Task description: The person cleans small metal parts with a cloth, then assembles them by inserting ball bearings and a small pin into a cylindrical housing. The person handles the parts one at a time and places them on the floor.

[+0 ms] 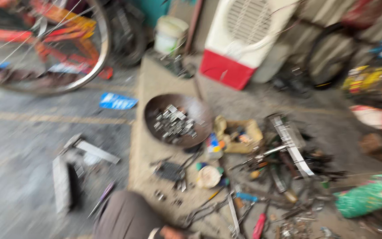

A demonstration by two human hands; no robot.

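Note:
The view is blurred by motion. At the bottom edge a brown-clad limb [127,217] reaches in, ending in a small patch that looks like my left hand [173,232]; its fingers are cut off by the frame. Nearest to it lie pliers-like tools [204,211], a red-handled tool [258,225] and a blue-handled tool [246,197]. A round white lid [208,176] sits just beyond. Farther off, a rusty round bowl [153,116] holds several small metal pieces. My right hand is out of sight.
A yellow box [219,126] of small parts sits right of the bowl, beside a pile of metal strips [292,146]. A green bag [368,197] lies right, a grey metal stand [65,179] left. A bicycle wheel [98,48], white bucket [169,33] and white-and-red cooler [244,40] stand behind.

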